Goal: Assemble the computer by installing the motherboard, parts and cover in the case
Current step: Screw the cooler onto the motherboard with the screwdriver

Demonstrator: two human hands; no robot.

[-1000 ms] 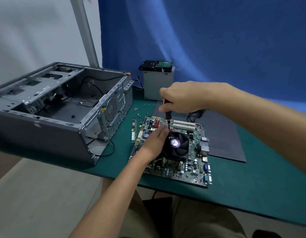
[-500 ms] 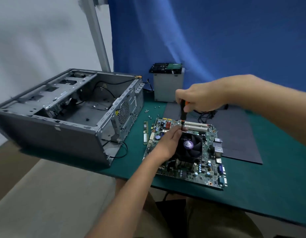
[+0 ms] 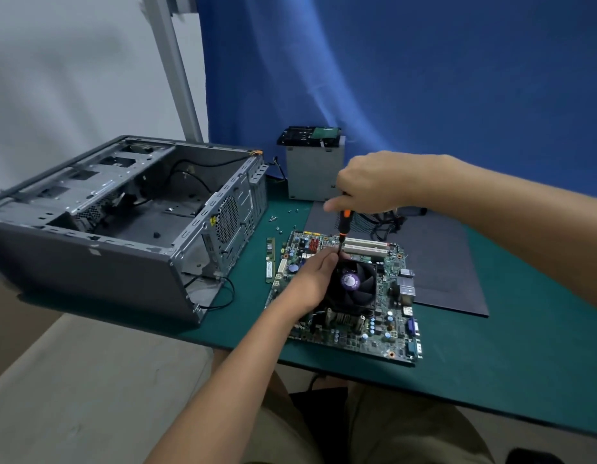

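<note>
Green mat (image 3: 491, 380) covers the table, blue backdrop (image 3: 424, 78) behind, white wall and a grey metal pole (image 3: 176, 78) to the left. Motherboard (image 3: 384, 329) lies flat on the mat near the front edge, outside the case (image 3: 123, 229). Case lies on its side to the left of the board, open side up, interior bare apart from some black cables and the drive cage. Cooler fan (image 3: 354, 286) sits on the middle of the board. Left hand (image 3: 310, 283) grips the fan's left edge, fingers curled on it, thumb up near the tool's shaft. Right hand (image 3: 371, 182) is closed round the handle of a black and orange screwdriver (image 3: 344, 222), held about upright, tip down at the fan's far left corner; the tip itself is hidden by the left hand. RAM stick (image 3: 270, 259) lies on the mat between case and board, just beside the board. Loose screws (image 3: 275, 217) are scattered behind it. Grey metal box (image 3: 314, 175) stands at the back of the table with a hard drive (image 3: 310, 135) on top. Dark flat cover panel (image 3: 441, 262) lies right of and behind the board, with a black cable bundle (image 3: 387, 222) on its far end.
</note>
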